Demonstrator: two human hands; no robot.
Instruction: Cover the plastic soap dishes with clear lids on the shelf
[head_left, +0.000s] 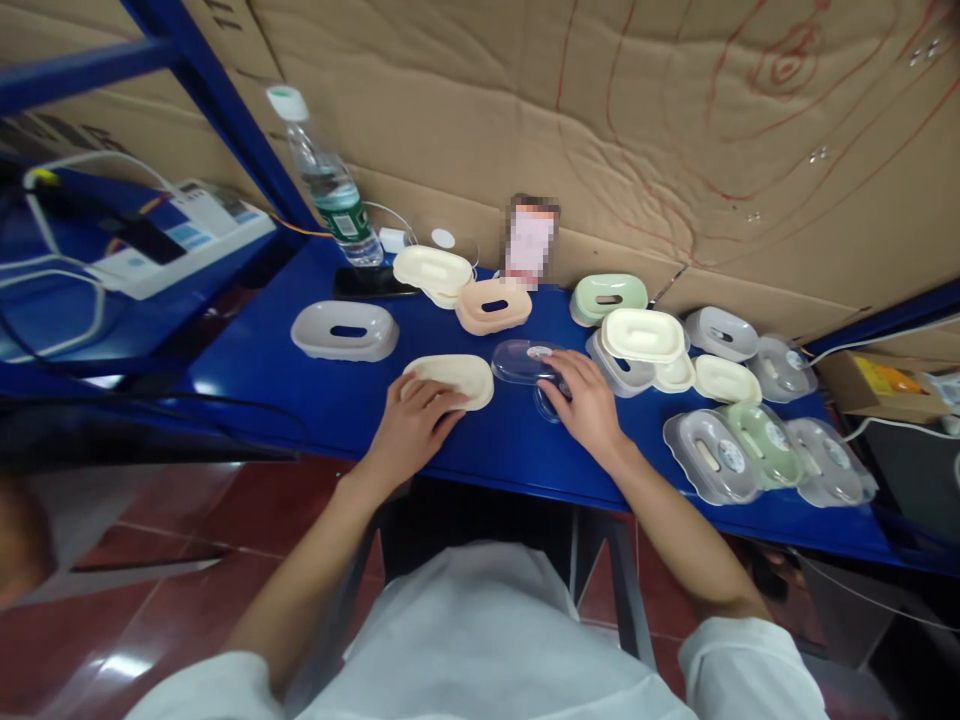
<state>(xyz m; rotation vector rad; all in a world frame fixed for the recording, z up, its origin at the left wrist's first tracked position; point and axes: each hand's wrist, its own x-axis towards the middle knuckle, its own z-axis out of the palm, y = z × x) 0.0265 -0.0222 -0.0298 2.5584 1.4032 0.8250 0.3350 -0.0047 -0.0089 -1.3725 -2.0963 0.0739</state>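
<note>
My left hand (420, 418) grips a cream oval soap dish piece (471, 378) near the table's front edge, with its fingers over the top and thumb at the near side. My right hand (586, 402) has its fingers bent over a clear oval plastic lid (517, 362) bearing a small round sticker. Another clear piece (546, 404) lies under that hand, partly hidden. Beyond my hands sits a peach oval part (493, 312) with a slot, beside stacked cream parts (431, 268). A grey slotted part (345, 330) rests to the left.
Right of my hands are a green part (609, 298), stacked cream trays (643, 336) and several lidded soap dishes (712, 458). At the back stand a water bottle (337, 195) and a blurred-out phone (529, 240). A power strip (187, 240) lies left; cardboard (465, 120) walls the back.
</note>
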